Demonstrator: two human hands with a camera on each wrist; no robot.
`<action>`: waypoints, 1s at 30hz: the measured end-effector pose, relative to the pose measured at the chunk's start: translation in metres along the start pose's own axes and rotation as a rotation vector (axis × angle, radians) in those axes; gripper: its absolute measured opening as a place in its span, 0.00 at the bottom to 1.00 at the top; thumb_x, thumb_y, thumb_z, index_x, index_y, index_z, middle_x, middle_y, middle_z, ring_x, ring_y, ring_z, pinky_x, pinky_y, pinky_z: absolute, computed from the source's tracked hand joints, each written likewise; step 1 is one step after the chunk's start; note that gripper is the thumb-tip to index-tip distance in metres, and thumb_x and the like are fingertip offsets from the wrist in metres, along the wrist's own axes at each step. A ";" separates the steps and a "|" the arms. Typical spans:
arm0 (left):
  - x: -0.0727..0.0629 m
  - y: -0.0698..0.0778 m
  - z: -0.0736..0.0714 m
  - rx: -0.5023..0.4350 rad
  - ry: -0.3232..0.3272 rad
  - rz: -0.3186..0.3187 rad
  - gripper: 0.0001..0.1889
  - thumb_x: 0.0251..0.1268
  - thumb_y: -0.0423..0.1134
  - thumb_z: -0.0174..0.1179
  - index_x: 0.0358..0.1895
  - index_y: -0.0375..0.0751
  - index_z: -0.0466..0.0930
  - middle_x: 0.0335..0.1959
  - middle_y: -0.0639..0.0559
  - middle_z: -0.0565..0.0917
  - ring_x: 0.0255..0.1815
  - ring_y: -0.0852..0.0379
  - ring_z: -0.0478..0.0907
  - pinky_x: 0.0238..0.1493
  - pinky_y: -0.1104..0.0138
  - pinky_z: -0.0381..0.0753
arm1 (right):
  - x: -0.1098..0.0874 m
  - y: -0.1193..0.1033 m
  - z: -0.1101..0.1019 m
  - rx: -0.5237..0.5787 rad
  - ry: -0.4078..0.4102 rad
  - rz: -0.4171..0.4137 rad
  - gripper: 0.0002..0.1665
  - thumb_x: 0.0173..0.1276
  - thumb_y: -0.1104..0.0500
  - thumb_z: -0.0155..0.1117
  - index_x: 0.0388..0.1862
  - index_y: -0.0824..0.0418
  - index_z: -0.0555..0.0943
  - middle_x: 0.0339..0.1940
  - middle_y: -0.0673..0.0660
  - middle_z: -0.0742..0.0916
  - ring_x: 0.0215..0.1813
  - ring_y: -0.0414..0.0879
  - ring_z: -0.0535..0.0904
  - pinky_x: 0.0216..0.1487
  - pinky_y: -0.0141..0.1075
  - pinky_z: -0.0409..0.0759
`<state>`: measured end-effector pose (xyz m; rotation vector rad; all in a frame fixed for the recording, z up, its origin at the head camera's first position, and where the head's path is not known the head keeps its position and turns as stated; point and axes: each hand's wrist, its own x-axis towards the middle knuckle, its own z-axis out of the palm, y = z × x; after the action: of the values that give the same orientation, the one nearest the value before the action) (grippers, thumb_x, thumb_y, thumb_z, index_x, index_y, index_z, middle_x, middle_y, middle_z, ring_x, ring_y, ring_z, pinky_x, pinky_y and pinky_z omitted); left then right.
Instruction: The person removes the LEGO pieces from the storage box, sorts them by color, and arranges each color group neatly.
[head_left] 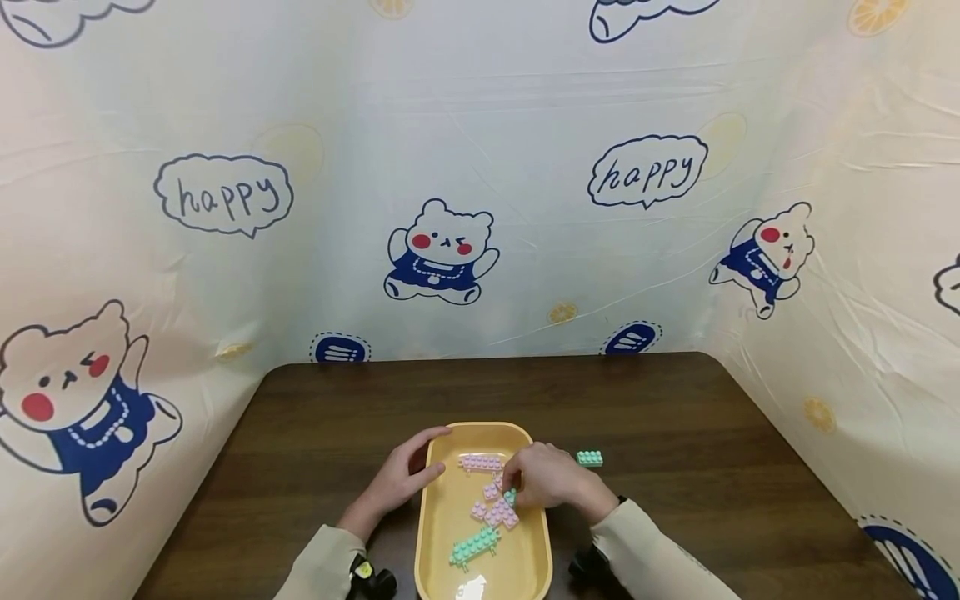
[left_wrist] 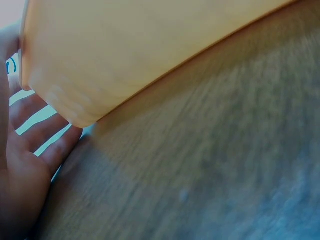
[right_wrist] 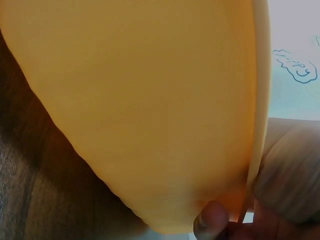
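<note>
In the head view a yellow tray (head_left: pixel 429 533) holds pink and mint-green toy building bricks. My left hand (head_left: pixel 397 479) rests against the tray's far left side, fingers fairly straight and touching its rim and outer wall. The left wrist view shows that hand's spread fingers (left_wrist: pixel 42 122) beside the tray wall. Reaching over the right rim, my right hand (head_left: pixel 551 479) pinches a small green brick (head_left: pixel 510 497) with curled fingers, partly hiding it. Pink bricks (head_left: pixel 501 511) lie just below it. A pink strip (head_left: pixel 480 462) lies at the far end, a long green piece (head_left: pixel 474 547) nearer me.
One green brick (head_left: pixel 589 458) lies on the dark wooden table (head_left: pixel 675 417), right of the tray. A printed cloth (head_left: pixel 525 250) hangs behind and at both sides of the table. In the right wrist view the tray's outer wall (right_wrist: pixel 135 100) fills most of the picture.
</note>
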<state>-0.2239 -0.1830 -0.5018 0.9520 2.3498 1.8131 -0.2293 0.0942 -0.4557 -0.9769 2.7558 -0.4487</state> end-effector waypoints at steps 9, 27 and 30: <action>0.002 0.000 -0.001 -0.002 0.009 0.004 0.27 0.67 0.25 0.56 0.68 0.27 0.62 0.63 0.27 0.70 0.54 0.29 0.75 0.50 0.72 0.80 | -0.002 0.005 -0.005 0.029 0.081 0.003 0.08 0.48 0.57 0.75 0.26 0.44 0.85 0.24 0.38 0.81 0.26 0.35 0.72 0.26 0.29 0.71; 0.000 0.002 -0.001 0.001 0.010 0.006 0.27 0.67 0.25 0.55 0.68 0.27 0.63 0.64 0.28 0.70 0.54 0.30 0.75 0.51 0.72 0.80 | -0.010 0.004 -0.022 0.085 0.180 -0.019 0.07 0.52 0.57 0.73 0.32 0.52 0.86 0.29 0.48 0.85 0.27 0.36 0.72 0.26 0.28 0.71; 0.000 0.001 0.000 0.001 0.007 0.008 0.27 0.67 0.25 0.55 0.68 0.27 0.63 0.64 0.27 0.70 0.55 0.30 0.75 0.51 0.73 0.79 | -0.012 0.004 -0.025 0.082 0.183 -0.014 0.08 0.52 0.58 0.73 0.33 0.52 0.86 0.29 0.48 0.84 0.26 0.36 0.71 0.25 0.28 0.71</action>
<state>-0.2236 -0.1828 -0.5007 0.9587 2.3543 1.8213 -0.2291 0.1103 -0.4325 -0.9814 2.8652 -0.6799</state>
